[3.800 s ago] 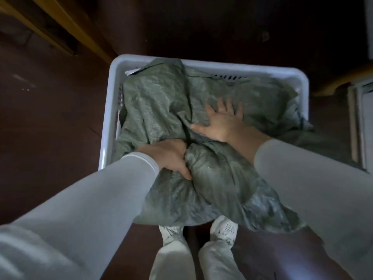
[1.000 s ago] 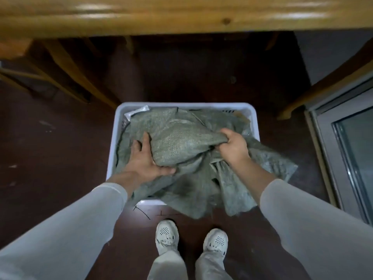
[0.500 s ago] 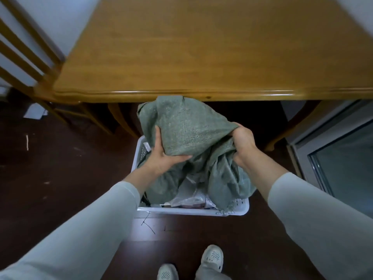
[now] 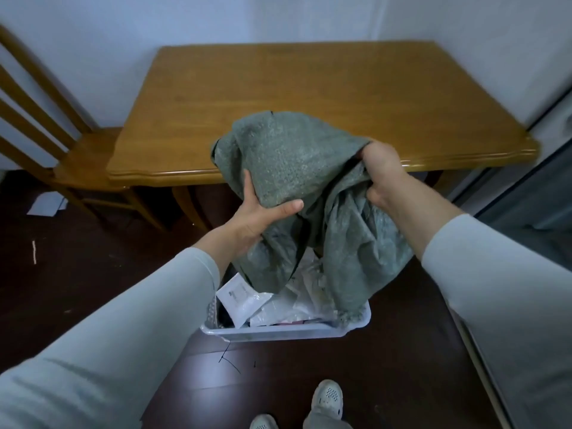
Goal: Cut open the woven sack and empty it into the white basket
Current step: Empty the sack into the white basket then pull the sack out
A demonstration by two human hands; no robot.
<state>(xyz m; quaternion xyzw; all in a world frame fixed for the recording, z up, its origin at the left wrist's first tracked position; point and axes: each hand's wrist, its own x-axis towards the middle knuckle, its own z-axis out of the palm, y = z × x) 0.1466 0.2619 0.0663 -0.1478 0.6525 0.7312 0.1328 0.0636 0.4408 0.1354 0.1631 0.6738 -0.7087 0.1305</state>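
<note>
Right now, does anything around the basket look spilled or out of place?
No packets lie outside the white basket. Minor litter only: dark threads on the floor just before it, white paper beside the chair. The woven sack's frayed edge drapes over the basket's near right corner.

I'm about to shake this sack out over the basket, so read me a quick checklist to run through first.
1. Left hand holds sack: ok.
2. Right hand grips sack: ok.
3. Sack's lower end hangs over basket: ok.
4. Packets lie inside basket: ok.
5. Sack empty: cannot tell, its inside is hidden.
6. Sack clear of table edge: cannot tell from this view.
</note>
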